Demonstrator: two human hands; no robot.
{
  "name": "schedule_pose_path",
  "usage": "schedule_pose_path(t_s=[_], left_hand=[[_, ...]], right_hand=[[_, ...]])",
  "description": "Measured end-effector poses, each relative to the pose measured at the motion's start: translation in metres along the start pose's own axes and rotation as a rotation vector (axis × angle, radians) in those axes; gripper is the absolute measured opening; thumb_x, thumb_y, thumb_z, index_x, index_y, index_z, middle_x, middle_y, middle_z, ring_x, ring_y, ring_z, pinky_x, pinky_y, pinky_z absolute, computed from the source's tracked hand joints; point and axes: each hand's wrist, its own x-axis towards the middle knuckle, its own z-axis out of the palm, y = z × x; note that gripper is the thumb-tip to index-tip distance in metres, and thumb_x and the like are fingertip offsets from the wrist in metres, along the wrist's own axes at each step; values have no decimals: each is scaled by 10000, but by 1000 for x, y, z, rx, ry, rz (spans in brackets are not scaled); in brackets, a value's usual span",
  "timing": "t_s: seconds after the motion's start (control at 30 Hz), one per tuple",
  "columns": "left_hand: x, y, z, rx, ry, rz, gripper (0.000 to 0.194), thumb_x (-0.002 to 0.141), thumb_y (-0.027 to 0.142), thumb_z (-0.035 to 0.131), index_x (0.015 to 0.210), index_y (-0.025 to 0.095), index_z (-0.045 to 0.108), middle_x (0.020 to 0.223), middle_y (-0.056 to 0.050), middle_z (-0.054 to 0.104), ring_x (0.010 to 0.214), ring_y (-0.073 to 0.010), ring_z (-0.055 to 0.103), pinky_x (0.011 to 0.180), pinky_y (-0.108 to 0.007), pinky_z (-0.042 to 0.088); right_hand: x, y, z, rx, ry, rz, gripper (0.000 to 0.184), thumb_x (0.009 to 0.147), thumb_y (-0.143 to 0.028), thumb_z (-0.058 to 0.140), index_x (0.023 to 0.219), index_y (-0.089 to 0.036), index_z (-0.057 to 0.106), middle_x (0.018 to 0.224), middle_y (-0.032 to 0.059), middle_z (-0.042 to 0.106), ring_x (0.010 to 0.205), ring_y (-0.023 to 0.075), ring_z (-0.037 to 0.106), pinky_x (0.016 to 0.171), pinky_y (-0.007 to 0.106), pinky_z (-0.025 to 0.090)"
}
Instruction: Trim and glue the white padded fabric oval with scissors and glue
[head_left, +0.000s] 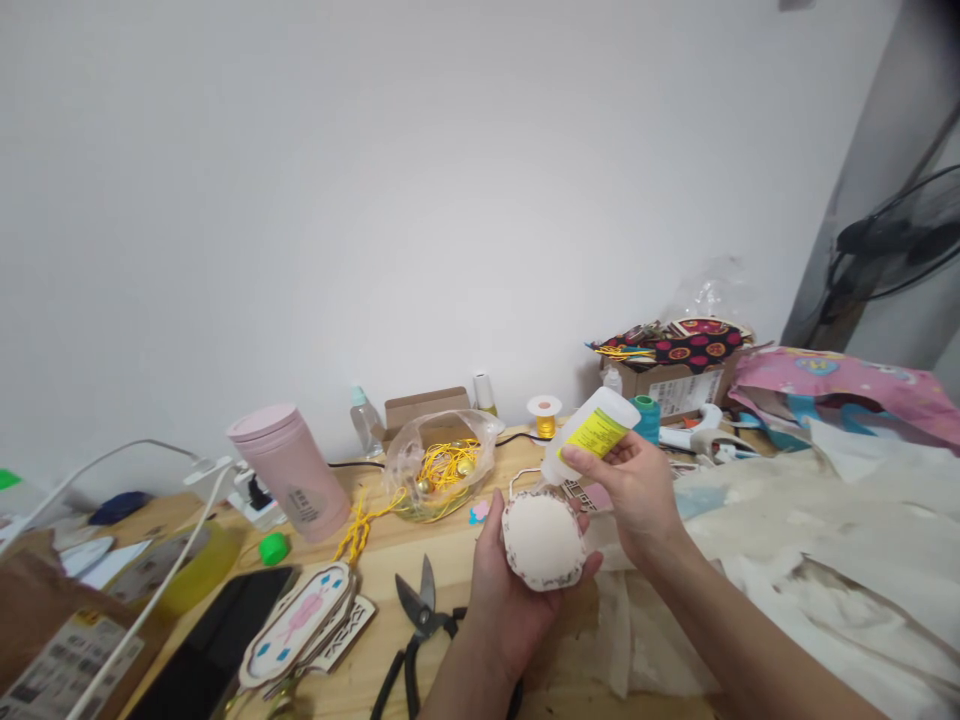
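My left hand (pixel 501 590) holds a round white padded piece (pixel 541 540) with a dark scalloped edge, face up over the wooden table (pixel 420 545). My right hand (pixel 637 490) grips a white glue bottle with a yellow-green label (pixel 592 432), tilted down so its nozzle touches the top rim of the round piece. Both hands are closed around what they hold.
Black scissors (pixel 420 610) lie just left of my left wrist. Wooden cut-out ornaments (pixel 304 620), a dark phone (pixel 217 640), a green cap (pixel 274 548), a pink tumbler (pixel 289 470) and a bag of yellow cord (pixel 439 470) sit left. Crumpled white paper (pixel 825 540) and boxes fill the right.
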Motion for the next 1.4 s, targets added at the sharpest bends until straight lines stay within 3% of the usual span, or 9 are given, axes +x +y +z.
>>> schedule_pose_path(t_s=[0.47,0.87,1.4], left_hand=[[0,-1,-1,2,13,1,423,748,491,470,938,135,598,879,-121,678,825,-258,615,755,-457,430],[0,1,-1,-13,-3,10,377,749,456,490,926,144,604,883,-113,679,863,-273,608,792,-481,410],[-1,1,-4,-21,-26,45,382,755,433,490,976,139,594,928,-126,673,890,-280,596,814,-492,395]], right_hand=[[-3,6,1,15,-23,25,357,490,-250,776,788,-170,596,864,38,679,775,195,624,690,315,499],[-3,3,1,-81,-6,-50,343,477,-270,776,739,-175,577,761,19,667,782,213,618,665,320,494],[-4,5,-1,-120,10,-94,347,493,-271,769,762,-176,573,780,22,663,763,203,618,640,304,497]])
